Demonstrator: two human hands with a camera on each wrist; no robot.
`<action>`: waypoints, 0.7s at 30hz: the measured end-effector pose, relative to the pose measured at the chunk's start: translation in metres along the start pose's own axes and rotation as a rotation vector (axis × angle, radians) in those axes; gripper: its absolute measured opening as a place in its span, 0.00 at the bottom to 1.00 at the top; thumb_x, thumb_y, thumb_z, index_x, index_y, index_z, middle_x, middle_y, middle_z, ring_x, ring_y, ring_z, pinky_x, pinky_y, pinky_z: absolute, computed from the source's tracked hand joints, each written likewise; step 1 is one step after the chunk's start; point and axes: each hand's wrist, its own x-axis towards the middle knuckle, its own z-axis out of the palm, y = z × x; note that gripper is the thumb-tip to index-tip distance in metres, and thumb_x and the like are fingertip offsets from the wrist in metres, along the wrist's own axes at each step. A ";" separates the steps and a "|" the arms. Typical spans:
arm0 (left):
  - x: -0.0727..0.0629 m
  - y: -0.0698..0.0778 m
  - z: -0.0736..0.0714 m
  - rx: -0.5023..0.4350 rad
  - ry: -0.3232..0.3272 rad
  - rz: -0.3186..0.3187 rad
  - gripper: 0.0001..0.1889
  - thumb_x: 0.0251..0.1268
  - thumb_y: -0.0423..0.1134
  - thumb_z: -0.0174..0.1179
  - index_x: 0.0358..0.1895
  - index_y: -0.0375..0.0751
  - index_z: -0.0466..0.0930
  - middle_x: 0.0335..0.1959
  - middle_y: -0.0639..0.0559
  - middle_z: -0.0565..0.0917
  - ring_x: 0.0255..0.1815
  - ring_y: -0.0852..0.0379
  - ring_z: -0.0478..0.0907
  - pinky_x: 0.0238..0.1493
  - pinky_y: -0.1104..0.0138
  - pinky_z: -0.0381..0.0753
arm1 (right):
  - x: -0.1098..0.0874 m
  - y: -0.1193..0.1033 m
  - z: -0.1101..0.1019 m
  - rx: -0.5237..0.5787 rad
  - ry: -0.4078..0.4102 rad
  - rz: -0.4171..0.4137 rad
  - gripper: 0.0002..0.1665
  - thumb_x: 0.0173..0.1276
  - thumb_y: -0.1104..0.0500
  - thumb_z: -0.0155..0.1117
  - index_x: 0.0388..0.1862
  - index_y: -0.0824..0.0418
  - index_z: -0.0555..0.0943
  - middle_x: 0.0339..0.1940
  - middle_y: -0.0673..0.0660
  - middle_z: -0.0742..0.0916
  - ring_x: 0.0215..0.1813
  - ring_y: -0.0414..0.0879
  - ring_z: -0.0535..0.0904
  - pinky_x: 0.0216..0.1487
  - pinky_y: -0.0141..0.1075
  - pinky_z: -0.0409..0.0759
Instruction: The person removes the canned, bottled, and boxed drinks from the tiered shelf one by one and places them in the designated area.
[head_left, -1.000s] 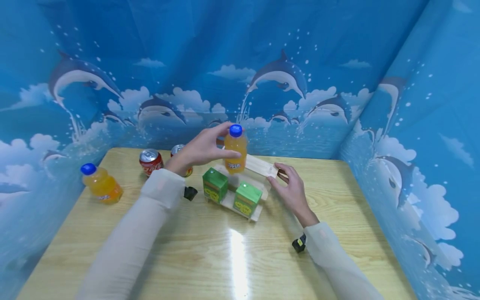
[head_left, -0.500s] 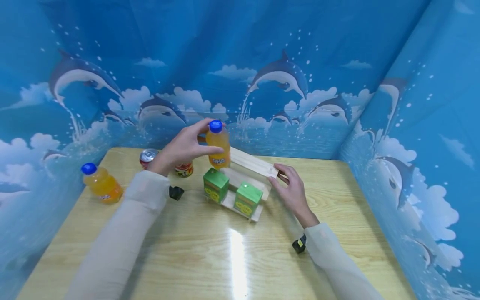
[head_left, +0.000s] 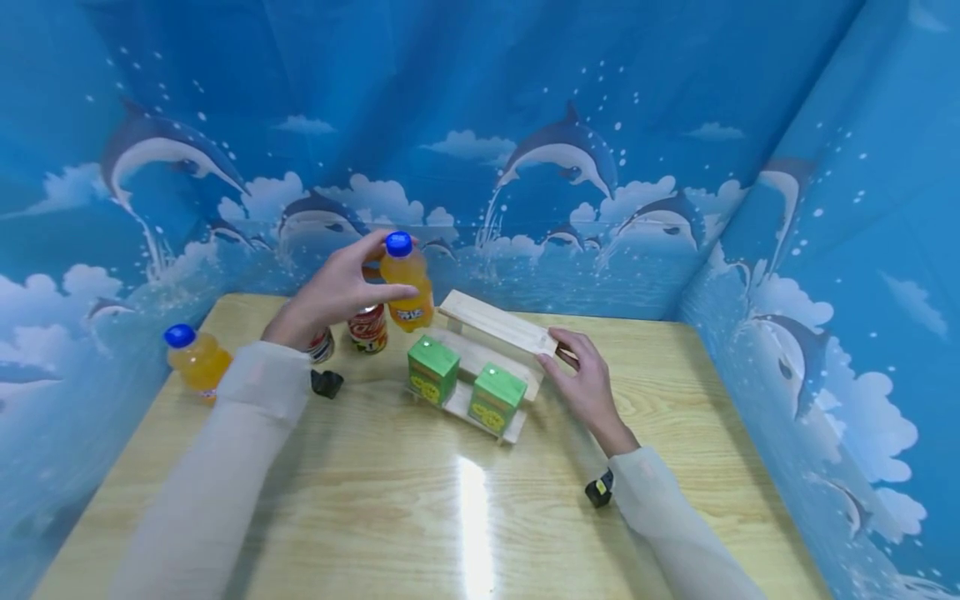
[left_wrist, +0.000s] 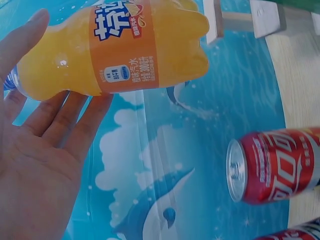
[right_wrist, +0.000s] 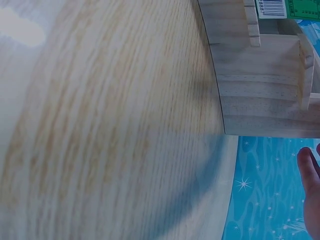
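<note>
My left hand [head_left: 330, 292] grips an orange soda bottle [head_left: 407, 292] with a blue cap, held up off the table just left of a stepped wooden rack [head_left: 495, 323]. In the left wrist view thumb and fingers lie on either side of the bottle [left_wrist: 125, 55] near its cap. My right hand [head_left: 585, 379] pinches the right end of the rack's top tier between thumb and fingers. Two green drink cartons [head_left: 433, 371] stand apart on the rack's lowest tier. The right wrist view shows the rack's side panel [right_wrist: 265, 100], with only part of the hand [right_wrist: 312, 190].
Behind my left forearm stands a second orange soda bottle [head_left: 198, 362], partly covered by the sleeve. Two red soda cans [head_left: 367, 329] stand left of the rack, one mostly hidden by the left wrist. A dolphin-printed blue curtain [head_left: 480, 125] borders the table [head_left: 637, 533].
My left hand has carried the orange soda bottle leftward, from over the rack to beside its left end. The right hand and the rack stay in place.
</note>
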 end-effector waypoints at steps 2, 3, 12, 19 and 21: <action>-0.003 -0.002 -0.002 0.003 0.004 -0.007 0.39 0.72 0.49 0.75 0.82 0.58 0.68 0.71 0.44 0.81 0.72 0.40 0.79 0.71 0.38 0.82 | 0.000 0.000 0.000 -0.005 -0.003 0.000 0.31 0.76 0.57 0.75 0.74 0.65 0.79 0.70 0.62 0.83 0.71 0.60 0.83 0.73 0.34 0.81; -0.004 -0.002 -0.004 0.002 0.006 -0.009 0.39 0.72 0.49 0.75 0.82 0.58 0.68 0.72 0.44 0.81 0.73 0.40 0.79 0.71 0.38 0.82 | 0.000 0.000 0.000 -0.004 -0.004 0.003 0.31 0.76 0.57 0.75 0.74 0.65 0.79 0.70 0.62 0.83 0.71 0.59 0.83 0.72 0.33 0.81; -0.017 -0.010 -0.013 0.003 0.022 -0.062 0.39 0.72 0.52 0.75 0.82 0.56 0.68 0.74 0.43 0.79 0.74 0.39 0.77 0.70 0.36 0.82 | 0.000 -0.001 -0.001 0.004 -0.009 0.010 0.32 0.76 0.56 0.75 0.75 0.64 0.79 0.71 0.62 0.82 0.71 0.60 0.83 0.74 0.40 0.82; -0.029 -0.018 -0.019 0.021 0.039 -0.073 0.38 0.74 0.51 0.73 0.81 0.53 0.68 0.75 0.42 0.78 0.75 0.39 0.76 0.72 0.35 0.79 | 0.000 0.002 -0.001 0.017 -0.003 -0.001 0.32 0.76 0.58 0.75 0.74 0.67 0.79 0.70 0.64 0.82 0.70 0.63 0.83 0.74 0.43 0.82; -0.032 -0.021 -0.020 0.025 0.043 -0.081 0.37 0.74 0.52 0.73 0.81 0.53 0.68 0.75 0.43 0.78 0.76 0.39 0.75 0.73 0.34 0.78 | 0.000 0.002 0.000 0.020 0.001 -0.001 0.32 0.76 0.59 0.76 0.74 0.67 0.79 0.70 0.65 0.82 0.70 0.64 0.83 0.74 0.45 0.82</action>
